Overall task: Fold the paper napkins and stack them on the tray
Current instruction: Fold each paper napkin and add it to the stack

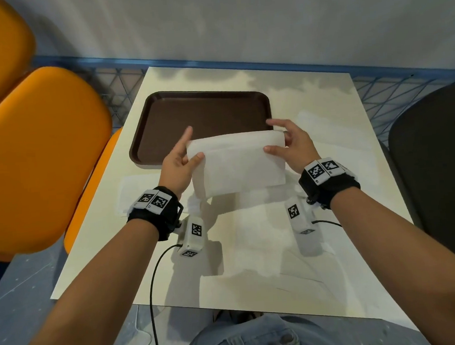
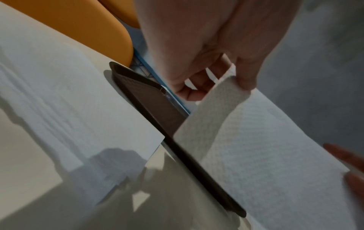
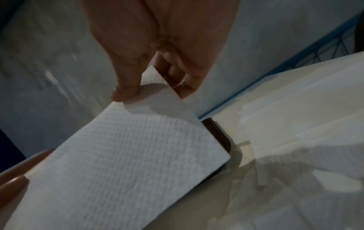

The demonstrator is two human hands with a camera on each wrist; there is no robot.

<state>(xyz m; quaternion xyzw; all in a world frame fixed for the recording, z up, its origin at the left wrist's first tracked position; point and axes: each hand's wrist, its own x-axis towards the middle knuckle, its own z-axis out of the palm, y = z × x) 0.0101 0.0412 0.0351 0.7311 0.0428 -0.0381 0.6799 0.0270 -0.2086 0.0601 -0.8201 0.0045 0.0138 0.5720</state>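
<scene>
A white paper napkin [image 1: 236, 163], folded over along its far edge, hangs in the air above the near rim of a brown tray [image 1: 203, 114]. My left hand [image 1: 182, 156] pinches its left edge between thumb and fingers, the index finger pointing out. My right hand [image 1: 286, 144] pinches the right edge the same way. The left wrist view shows the thumb on the curled napkin [image 2: 256, 140] beside the tray [image 2: 157, 112]. In the right wrist view the thumb presses the napkin [image 3: 128, 155]. The tray holds nothing.
More flat white napkins [image 1: 138, 189] lie on the cream table [image 1: 321, 260] under and beside my hands; they also show as napkins [image 2: 49, 93] on the left. Orange seats [image 1: 39, 158] stand left, a dark chair [image 1: 436, 171] right, a blue wire rack [image 1: 389, 80] behind.
</scene>
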